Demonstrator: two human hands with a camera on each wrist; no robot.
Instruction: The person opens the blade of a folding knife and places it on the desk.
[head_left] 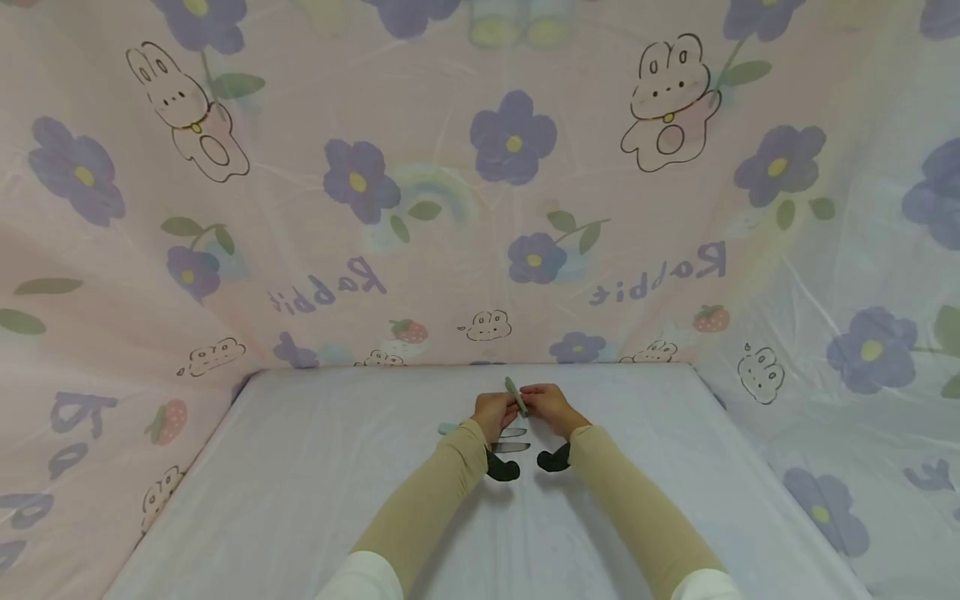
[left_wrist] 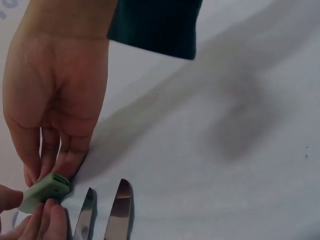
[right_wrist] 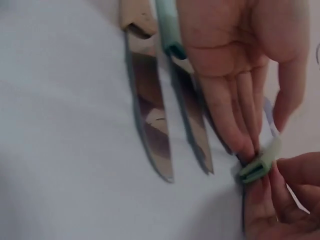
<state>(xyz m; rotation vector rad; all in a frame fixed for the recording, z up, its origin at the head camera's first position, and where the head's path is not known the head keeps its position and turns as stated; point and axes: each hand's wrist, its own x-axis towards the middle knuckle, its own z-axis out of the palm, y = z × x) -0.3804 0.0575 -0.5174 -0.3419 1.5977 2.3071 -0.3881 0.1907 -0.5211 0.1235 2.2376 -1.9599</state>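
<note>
A light green folding knife (head_left: 516, 397) is held between both hands above the table. It is small, with a slot in the end of its handle; no blade shows clearly. My left hand (head_left: 496, 413) pinches it from the left, thumb and fingertips on its sides. From the other side, my right hand (head_left: 551, 407) pinches it with the fingertips. Below the left wrist two knives lie side by side, blades pointing right. One has a beige handle (right_wrist: 137, 17), the other a teal handle (right_wrist: 170, 27). In the head view the left arm partly covers them.
A white cloth covers the table (head_left: 285, 467). Pale curtains (head_left: 435, 275) printed with rabbits and purple flowers hang behind and at both sides. Dark pieces (head_left: 504, 467) are attached at both wrists. The two bare blades (left_wrist: 119, 212) lie close to the hands.
</note>
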